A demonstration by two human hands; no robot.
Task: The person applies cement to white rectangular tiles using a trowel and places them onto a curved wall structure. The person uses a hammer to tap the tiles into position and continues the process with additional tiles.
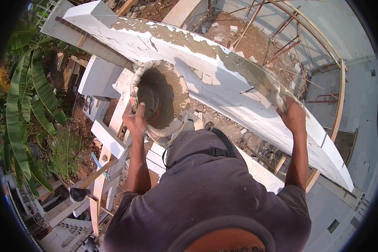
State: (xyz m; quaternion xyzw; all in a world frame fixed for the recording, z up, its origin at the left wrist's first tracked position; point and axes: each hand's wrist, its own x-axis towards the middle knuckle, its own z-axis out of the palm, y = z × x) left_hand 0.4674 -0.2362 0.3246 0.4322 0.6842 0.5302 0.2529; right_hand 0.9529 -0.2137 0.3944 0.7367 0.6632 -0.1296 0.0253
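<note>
My left hand (135,119) is closed on the near left rim of a mortar-crusted bucket (181,86). The bucket is tilted so its mouth shows, with grey mortar coating the inside. Over to the right, my right hand (293,116) grips a mortar-smeared trowel (279,99) at the top of a white block wall (222,86). Its blade is hard to make out against the mortar. A band of wet grey mortar (239,67) runs along the wall's top edge, ragged at its sides. A thin line stretches along the far edge of that band.
One white block (97,13) sits at the wall's far left end. Loose white blocks (108,136) and wooden planks (100,191) lie at left, near banana leaves (19,113). Red scaffold poles (283,48) and rubble stand beyond the wall. A wooden post (339,101) rises at right.
</note>
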